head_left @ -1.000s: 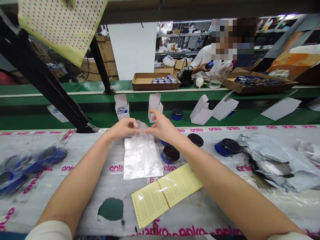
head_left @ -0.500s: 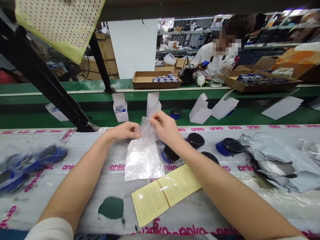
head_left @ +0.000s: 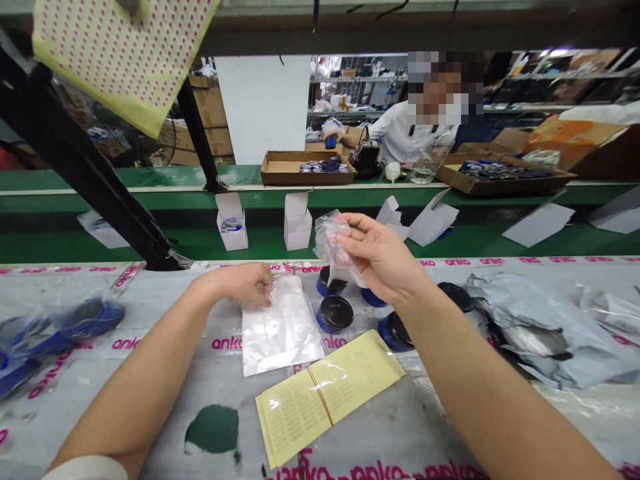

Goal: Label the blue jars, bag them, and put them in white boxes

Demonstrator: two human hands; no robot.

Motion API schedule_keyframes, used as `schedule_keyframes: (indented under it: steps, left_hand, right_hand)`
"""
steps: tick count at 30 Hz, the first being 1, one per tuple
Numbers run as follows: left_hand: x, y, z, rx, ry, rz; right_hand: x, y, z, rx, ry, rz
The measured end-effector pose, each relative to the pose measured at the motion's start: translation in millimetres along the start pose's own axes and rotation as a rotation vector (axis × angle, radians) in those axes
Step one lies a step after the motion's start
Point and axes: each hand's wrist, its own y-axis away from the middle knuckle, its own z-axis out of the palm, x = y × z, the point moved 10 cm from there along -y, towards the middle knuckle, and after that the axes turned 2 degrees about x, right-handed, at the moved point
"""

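My right hand (head_left: pixel 383 257) is closed on a crumpled clear plastic bag (head_left: pixel 327 237), held up above several round blue containers with black lids, such as the near one (head_left: pixel 336 313). My left hand (head_left: pixel 245 283) has its fingers curled in at the upper left edge of a flat pile of plastic bags (head_left: pixel 283 333), which lies on the covered bench. Below the pile, slightly to the right, is a bundle of yellow label sheets (head_left: pixel 327 397) with a band round it. Part of the containers is hidden behind my right hand and forearm.
Small white boxes, one upright with its flap raised (head_left: pixel 297 223), stand along the green strip (head_left: pixel 265 243) beyond the bench. Bagged blue items (head_left: pixel 95 317) lie left; a torn grey bag (head_left: pixel 565 333) lies right. A slanted black post (head_left: pixel 100 167) rises left. A person sits opposite.
My right hand has lifted a clear bag off the pile and moved right, the film now bunched in its fingers. My left hand has come slightly down and left. The person opposite has reached sideways.
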Motion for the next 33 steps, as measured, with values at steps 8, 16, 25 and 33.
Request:
schedule_keyframes:
  steps: [8,16,25,33]
  left_hand:
    - [29.5,19.1,-35.7,0.196,0.049,0.081]
    - [55.0,6.7,-1.0,0.151,0.566,0.227]
    - [39.8,6.4,-16.1,0.364,0.763,0.129]
    - [16.1,22.9,-62.7,0.787,0.789,0.067]
  right_hand:
    - [25.2,16.0,13.0,-0.159,-0.126,0.256]
    - [34.7,1.0,20.6,-0.214,0.157,0.255]
    - [-23.4,13.0,35.6,0.137,1.04,-0.584]
    - [-28.3,29.1,1.8,0.1,0.844,-0.441]
